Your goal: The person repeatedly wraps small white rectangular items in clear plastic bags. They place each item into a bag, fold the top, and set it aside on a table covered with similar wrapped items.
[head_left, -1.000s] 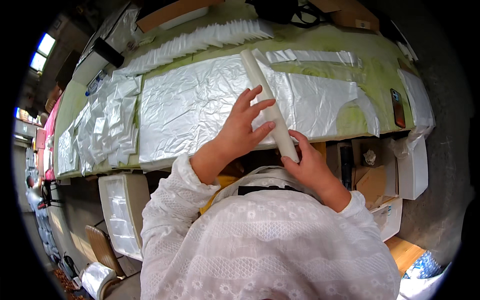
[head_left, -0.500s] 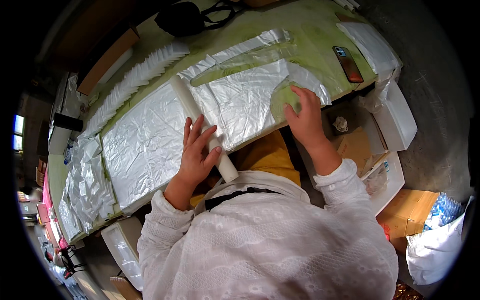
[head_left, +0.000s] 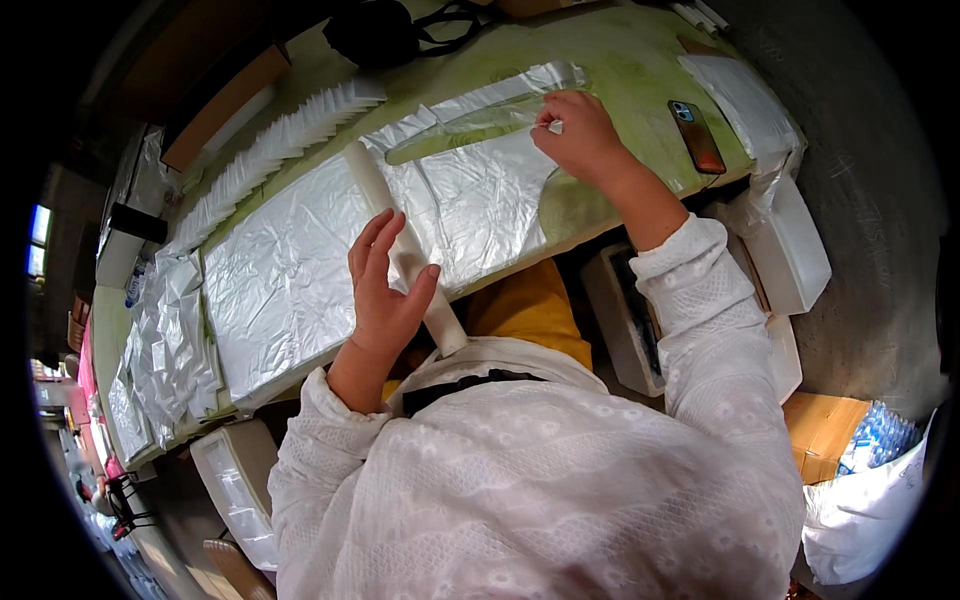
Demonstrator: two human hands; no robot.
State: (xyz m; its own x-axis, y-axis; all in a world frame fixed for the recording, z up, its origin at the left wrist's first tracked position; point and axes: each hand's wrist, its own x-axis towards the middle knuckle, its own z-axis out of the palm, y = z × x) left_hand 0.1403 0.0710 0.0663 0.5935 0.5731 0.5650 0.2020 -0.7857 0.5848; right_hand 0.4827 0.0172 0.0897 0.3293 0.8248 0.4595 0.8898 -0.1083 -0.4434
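Thin whitish plastic bags [head_left: 280, 275] lie flat along the near side of the green table, with strips like handles at their right end. A white tube [head_left: 372, 180] rests across them, its near end against my waist. My left hand [head_left: 385, 290] is open beside the tube, thumb and fingers apart; whether it touches the tube I cannot tell. Over the right end of the bags, my right hand [head_left: 580, 135] has its thumb and fingertips pinched on the edge of a clear plastic bag. Part of that edge is hidden behind the fingers.
A phone [head_left: 697, 137] lies on the green table [head_left: 640, 80] to the right, near a stack of clear bags [head_left: 735, 90]. A row of folded white pieces [head_left: 270, 150] stands at the far left. Crumpled bags [head_left: 170, 350] cover the left end. White bins [head_left: 790, 245] stand below.
My right hand has moved away from me and slightly left, and its fingers have closed on the plastic edge. My left hand has turned and shifted slightly left beside the tube.
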